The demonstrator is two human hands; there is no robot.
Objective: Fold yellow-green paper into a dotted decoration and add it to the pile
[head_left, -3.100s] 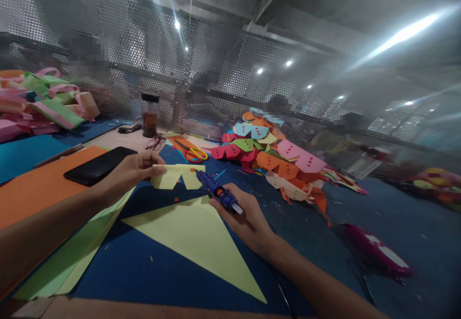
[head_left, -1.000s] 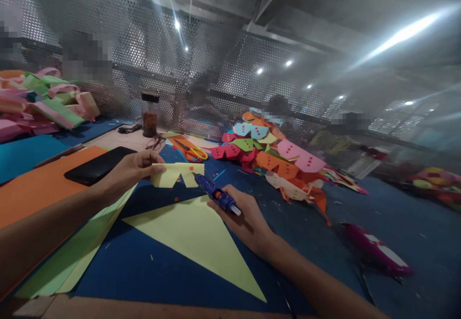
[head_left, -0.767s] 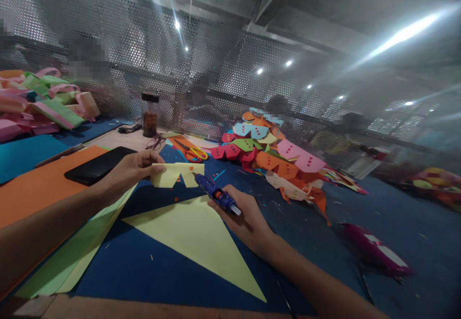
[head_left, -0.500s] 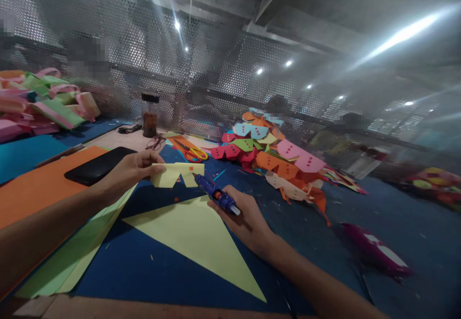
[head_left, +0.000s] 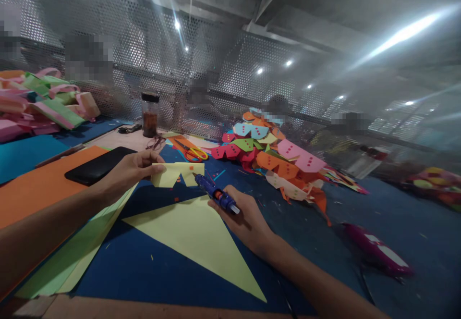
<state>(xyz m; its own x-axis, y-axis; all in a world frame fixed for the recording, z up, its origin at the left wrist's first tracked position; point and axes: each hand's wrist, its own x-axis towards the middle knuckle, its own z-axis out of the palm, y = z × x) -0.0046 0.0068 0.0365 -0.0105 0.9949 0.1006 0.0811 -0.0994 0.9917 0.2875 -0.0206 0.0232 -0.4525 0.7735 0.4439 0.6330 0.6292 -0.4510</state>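
Note:
My left hand (head_left: 146, 164) pinches the left end of a pale yellow paper cut-out (head_left: 167, 175) with a notch in its lower edge. A small orange paper square (head_left: 191, 168) sits near the cut-out's upper right. Wrapped in my right hand (head_left: 248, 220) is a blue glue gun (head_left: 216, 193), a clear glue stick poking from its back. Its nozzle points at the cut-out's right part; whether it touches, I cannot tell. Below both hands lies a large yellow paper triangle (head_left: 198, 237). Tiny orange squares (head_left: 176, 199) lie on the dark blue surface under the cut-out.
A black phone (head_left: 99, 165) rests on orange paper (head_left: 43, 184) at left. Scissors (head_left: 194, 153) and a lidded jar (head_left: 150, 117) stand farther back. Colourful dotted paper pieces (head_left: 277, 158) heap up right of centre. A purple case-like object (head_left: 376, 251) lies at right; paper shapes (head_left: 46, 100) pile far left.

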